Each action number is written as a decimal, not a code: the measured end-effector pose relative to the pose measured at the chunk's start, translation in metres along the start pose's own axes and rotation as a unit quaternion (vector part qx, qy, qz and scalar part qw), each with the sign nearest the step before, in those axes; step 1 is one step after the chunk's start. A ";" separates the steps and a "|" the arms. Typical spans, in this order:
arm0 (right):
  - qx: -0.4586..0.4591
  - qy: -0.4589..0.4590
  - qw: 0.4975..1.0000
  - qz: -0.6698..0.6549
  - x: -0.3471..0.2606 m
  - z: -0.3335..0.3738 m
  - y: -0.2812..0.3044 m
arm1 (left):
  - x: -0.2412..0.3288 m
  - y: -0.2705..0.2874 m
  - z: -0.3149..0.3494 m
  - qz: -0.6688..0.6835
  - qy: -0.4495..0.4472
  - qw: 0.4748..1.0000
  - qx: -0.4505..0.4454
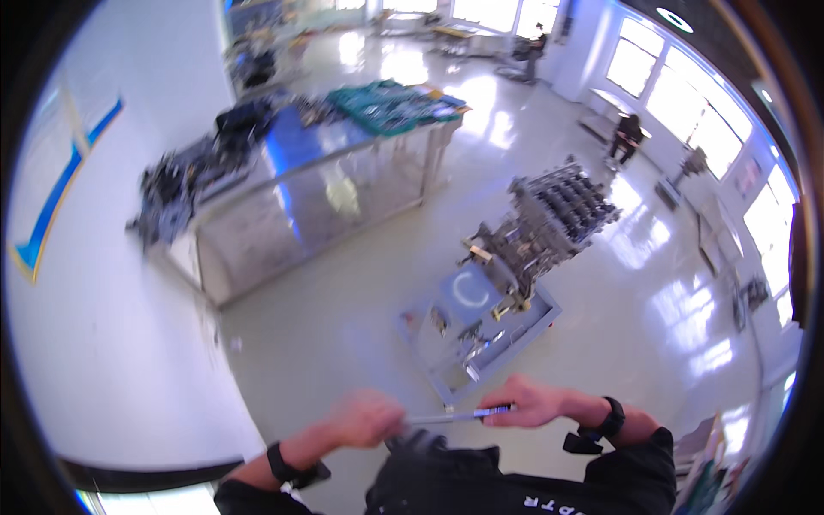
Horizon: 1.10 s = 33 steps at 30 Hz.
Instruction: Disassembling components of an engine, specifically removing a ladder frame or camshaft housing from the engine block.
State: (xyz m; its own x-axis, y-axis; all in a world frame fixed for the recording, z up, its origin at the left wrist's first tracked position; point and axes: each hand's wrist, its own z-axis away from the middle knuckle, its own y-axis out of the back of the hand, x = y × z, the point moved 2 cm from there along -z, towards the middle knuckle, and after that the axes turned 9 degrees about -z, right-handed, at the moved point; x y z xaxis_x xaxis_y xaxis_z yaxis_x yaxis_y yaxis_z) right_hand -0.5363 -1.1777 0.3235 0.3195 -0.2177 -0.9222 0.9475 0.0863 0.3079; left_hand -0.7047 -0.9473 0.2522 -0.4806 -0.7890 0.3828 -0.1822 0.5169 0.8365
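Both hands, left hand (367, 418) and right hand (524, 403), are gripping a slim metal rod (451, 417) (fingers closed around its ends) well short of the engine stand (481, 330), and it could be slipping if twisted.

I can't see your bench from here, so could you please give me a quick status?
Both hands gripping a slim metal rod, one at each end. Engine on stand ahead on the floor, untouched. Nothing between.
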 end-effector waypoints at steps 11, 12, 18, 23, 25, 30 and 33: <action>-0.061 0.024 0.998 -0.012 -0.025 -0.053 -0.063 | 0.040 0.032 0.101 -0.070 0.098 0.992 0.022; -0.073 0.035 0.997 -0.002 -0.038 -0.060 -0.066 | 0.051 0.035 0.112 -0.058 0.100 0.993 0.010; -0.161 0.033 0.980 0.111 -0.107 -0.111 -0.072 | 0.056 0.064 0.148 -0.072 0.140 0.979 0.129; -0.230 0.001 0.970 0.076 -0.121 -0.159 -0.082 | 0.053 0.062 0.183 -0.037 0.176 0.963 0.199; -0.250 -0.027 0.965 0.071 -0.123 -0.190 -0.083 | 0.043 0.073 0.200 -0.022 0.207 0.958 0.196; -0.277 -0.015 0.960 0.034 -0.125 -0.278 -0.082 | -0.011 0.146 0.239 -0.067 0.228 0.962 0.131; -0.266 0.009 0.963 -0.049 -0.110 -0.333 -0.075 | -0.056 0.177 0.253 -0.046 0.330 0.942 -0.053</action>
State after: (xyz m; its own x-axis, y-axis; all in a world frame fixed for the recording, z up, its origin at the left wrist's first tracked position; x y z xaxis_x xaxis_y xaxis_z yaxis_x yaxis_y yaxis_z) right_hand -0.6470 -0.8361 0.3241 0.2243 -0.2329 -0.9463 0.8313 0.5524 0.0611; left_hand -0.9269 -0.7279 0.2796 0.1760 -0.8814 0.4383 -0.0937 0.4282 0.8988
